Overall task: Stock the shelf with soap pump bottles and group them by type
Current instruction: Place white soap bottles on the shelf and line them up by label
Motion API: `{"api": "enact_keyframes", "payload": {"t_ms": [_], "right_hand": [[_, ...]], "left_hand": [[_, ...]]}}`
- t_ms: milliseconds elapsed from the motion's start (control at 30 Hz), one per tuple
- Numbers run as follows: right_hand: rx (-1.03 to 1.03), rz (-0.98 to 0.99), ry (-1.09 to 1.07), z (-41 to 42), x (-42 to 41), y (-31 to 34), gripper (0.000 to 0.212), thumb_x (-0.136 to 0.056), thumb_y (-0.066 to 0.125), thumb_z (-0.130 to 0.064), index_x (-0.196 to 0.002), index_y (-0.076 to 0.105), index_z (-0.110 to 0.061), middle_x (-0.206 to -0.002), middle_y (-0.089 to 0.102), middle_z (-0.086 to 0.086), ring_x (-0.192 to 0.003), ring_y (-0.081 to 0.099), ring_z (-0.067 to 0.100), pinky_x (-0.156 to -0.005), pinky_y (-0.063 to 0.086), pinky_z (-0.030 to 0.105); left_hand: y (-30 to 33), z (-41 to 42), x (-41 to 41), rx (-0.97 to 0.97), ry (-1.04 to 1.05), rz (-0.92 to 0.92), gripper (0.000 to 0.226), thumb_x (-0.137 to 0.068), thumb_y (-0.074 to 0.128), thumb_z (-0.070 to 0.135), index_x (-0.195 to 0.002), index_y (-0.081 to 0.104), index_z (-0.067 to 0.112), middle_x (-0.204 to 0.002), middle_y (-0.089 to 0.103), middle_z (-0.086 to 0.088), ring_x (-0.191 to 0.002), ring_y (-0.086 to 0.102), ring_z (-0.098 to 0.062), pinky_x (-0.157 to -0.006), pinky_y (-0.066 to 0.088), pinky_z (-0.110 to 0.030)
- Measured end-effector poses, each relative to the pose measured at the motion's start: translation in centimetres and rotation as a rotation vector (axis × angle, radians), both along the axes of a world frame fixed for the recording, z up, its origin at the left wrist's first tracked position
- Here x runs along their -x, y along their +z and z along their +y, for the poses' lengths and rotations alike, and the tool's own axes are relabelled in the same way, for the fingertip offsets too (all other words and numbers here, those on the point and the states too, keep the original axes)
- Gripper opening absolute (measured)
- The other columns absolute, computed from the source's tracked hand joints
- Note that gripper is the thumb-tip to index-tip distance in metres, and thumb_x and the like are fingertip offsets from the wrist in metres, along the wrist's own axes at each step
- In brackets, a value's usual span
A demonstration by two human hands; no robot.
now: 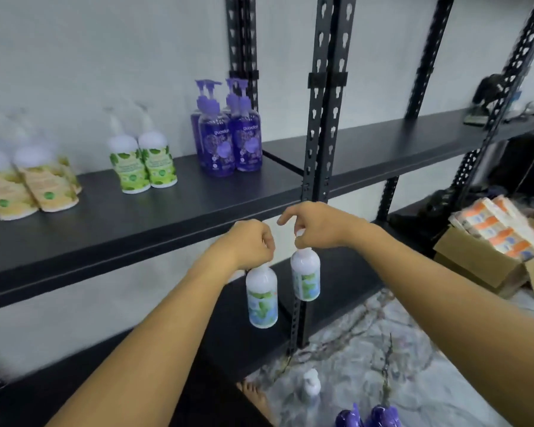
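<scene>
Two blue-label bottles in hand, below the shelf [173, 217].
Our left hand [248, 243] grips one bottle [261, 298] by its pump, our right hand [316, 226] pinches the other [305, 277]; we should lift both clear of the edge and stand them together, apart from the purple bottles [228, 134].

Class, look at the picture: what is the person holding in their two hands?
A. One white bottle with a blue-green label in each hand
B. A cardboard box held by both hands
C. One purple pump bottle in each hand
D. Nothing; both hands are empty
A: the left hand and the right hand each grip the pump top of a white bottle, the left bottle and the right bottle, hanging in front of the shelf.
</scene>
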State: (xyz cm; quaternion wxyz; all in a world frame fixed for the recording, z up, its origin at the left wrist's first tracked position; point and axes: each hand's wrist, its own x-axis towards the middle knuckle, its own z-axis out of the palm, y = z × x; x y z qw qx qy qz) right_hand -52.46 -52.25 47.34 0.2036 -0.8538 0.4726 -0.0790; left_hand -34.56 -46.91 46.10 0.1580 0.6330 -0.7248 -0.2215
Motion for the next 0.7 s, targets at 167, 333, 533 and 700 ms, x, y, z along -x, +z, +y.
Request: {"api": "enact_keyframes", "payload": {"t_ms": [167, 333, 533, 700], "right_hand": [[0.129, -0.047, 0.069, 0.8, -2.1, 7.3, 0.049, -0.083, 0.067, -0.01, -0.128, 0.059, -0.025, -0.083, 0.057, -0.015, -0.074, 0.056, 0.001, -0.063, 0.039, 0.015], [0.253, -0.114, 0.115, 1.5, -4.4, 13.4, 0.044, -0.083, 0.065, -0.011, -0.123, 0.062, -0.028, -0.079, 0.066, 0.0, -0.062, 0.054, 0.006, -0.059, 0.043, 0.018], [0.38, -0.224, 0.198, 2.3, -7.9, 18.3, 0.035, -0.086, 0.066, -0.015, -0.117, 0.064, -0.03, -0.083, 0.071, 0.012, -0.062, 0.057, 0.014, -0.067, 0.053, 0.035], [0.412, -0.278, 0.263, 2.4, -11.6, 19.7, 0.035, -0.087, 0.072, -0.026, -0.12, 0.063, -0.034, -0.08, 0.072, -0.004, -0.068, 0.065, 0.004, -0.067, 0.049, 0.025]], "left_hand": [[7.2, 1.7, -2.1, 0.116, 0.007, 0.029, 0.016, -0.083, 0.067, 0.015, -0.094, 0.067, 0.026, -0.093, 0.062, 0.007, -0.076, 0.059, -0.008, -0.061, 0.044, -0.022], [12.8, 3.9, -4.4, 0.234, 0.044, 0.043, 0.02, -0.084, 0.066, 0.013, -0.098, 0.064, 0.027, -0.079, 0.053, 0.011, -0.069, 0.051, -0.005, -0.061, 0.04, -0.024], [17.4, 6.4, -8.1, 0.39, 0.135, 0.065, 0.021, -0.084, 0.064, 0.01, -0.1, 0.067, 0.023, -0.078, 0.057, 0.009, -0.067, 0.054, -0.006, -0.059, 0.041, -0.021], [19.5, 8.0, -11.6, 0.408, 0.208, 0.054, 0.024, -0.084, 0.062, 0.01, -0.101, 0.066, 0.028, -0.086, 0.064, 0.003, -0.069, 0.057, -0.008, -0.06, 0.042, -0.024]]}}
